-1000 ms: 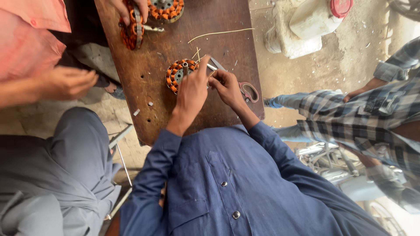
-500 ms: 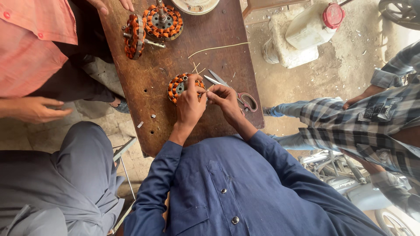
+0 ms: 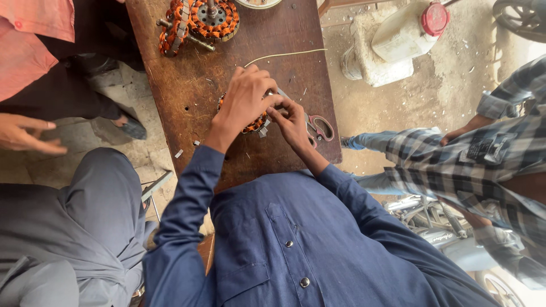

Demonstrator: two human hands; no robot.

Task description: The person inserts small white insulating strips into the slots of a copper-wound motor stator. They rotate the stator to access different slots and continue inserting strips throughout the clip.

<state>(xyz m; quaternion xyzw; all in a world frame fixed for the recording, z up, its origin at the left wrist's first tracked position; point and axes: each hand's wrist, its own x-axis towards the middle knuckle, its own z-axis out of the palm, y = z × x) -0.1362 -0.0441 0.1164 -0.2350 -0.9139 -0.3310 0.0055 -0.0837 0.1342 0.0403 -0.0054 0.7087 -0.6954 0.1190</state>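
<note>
Left hand (image 3: pixel 245 98) grips the orange wound stator (image 3: pixel 250 122) beneath it; right hand (image 3: pixel 293 122) pinches beside.

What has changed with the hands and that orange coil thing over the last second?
The left hand has spread further over the orange wound coil, now hiding most of it, while the right hand has closed in until its fingers meet the left's at the coil's edge. The view has drifted a little. The red-handled scissors, the two other coils and the wooden table lie as before.
</note>
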